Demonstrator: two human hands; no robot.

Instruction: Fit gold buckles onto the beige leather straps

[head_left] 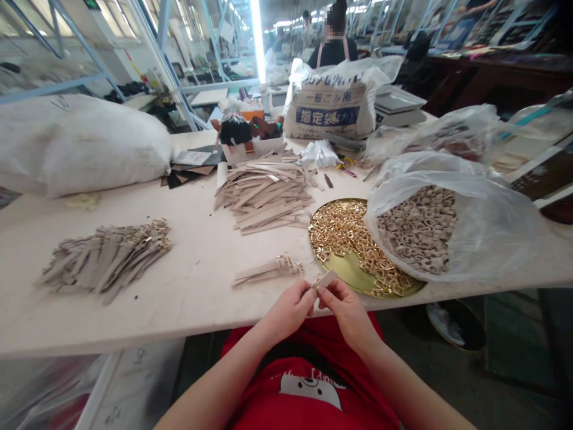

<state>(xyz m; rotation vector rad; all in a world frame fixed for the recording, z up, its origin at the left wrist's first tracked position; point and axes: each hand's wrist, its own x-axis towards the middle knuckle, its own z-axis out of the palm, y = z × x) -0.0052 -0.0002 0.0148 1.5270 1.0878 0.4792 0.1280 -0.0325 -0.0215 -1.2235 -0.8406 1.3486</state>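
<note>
Close to the table's front edge, my left hand (pixel 293 304) and my right hand (pixel 347 304) meet, both closed on one beige strap (pixel 326 278). A bit of gold metal, apparently a buckle, shows between the fingertips; most of it is hidden. Just left of my hands lies a small stack of beige straps with gold buckles (pixel 268 270). Right behind my right hand is a round gold tray (pixel 342 267) heaped with gold buckles (pixel 342 230). Beyond my hands, a large pile of plain beige strips (pixel 268 188) spreads over the table.
A bigger pile of buckled straps (pixel 107 257) lies at left. On the right, an open plastic bag (pixel 487 227) of small beige loops (pixel 421 227) overlaps the tray. White sacks (pixel 80 143), a printed bag (pixel 331 104) and pliers (pixel 346 168) sit further back. A person (pixel 335 48) is beyond the table.
</note>
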